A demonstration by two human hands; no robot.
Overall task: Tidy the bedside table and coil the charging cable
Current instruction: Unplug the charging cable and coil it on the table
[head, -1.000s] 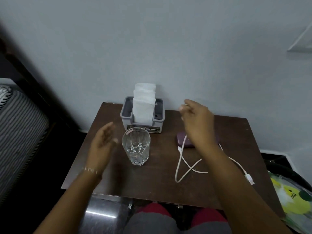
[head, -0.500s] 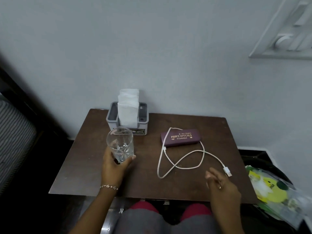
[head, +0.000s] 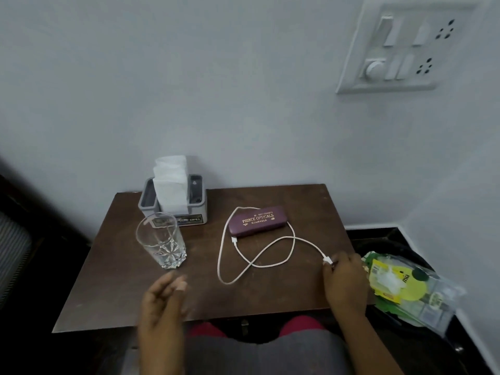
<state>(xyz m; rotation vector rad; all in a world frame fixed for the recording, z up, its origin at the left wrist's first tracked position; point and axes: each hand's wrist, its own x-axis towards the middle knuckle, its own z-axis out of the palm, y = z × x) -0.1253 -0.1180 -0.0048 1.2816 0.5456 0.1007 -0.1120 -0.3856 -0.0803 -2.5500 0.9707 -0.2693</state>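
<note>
Presently the charging cable (head: 244, 262) lay in crossed loops on the bedside table (head: 113, 277), running roughly left to right, one plug beside the spectacle case (head: 257, 220). The right hand (head: 345, 280) pinched the other plug at the table's right edge. The left hand (head: 162, 301) hovered empty near the glass (head: 161, 243), fingers loosely spread.

flat wooden bedside table (head: 121, 280): dark brown
thin charging cable (head: 220, 255): white
oblong spectacle case (head: 257, 220): maroon, gold lettering
cut-pattern drinking glass (head: 161, 243): clear
tissue holder box (head: 198, 209): grey
</note>
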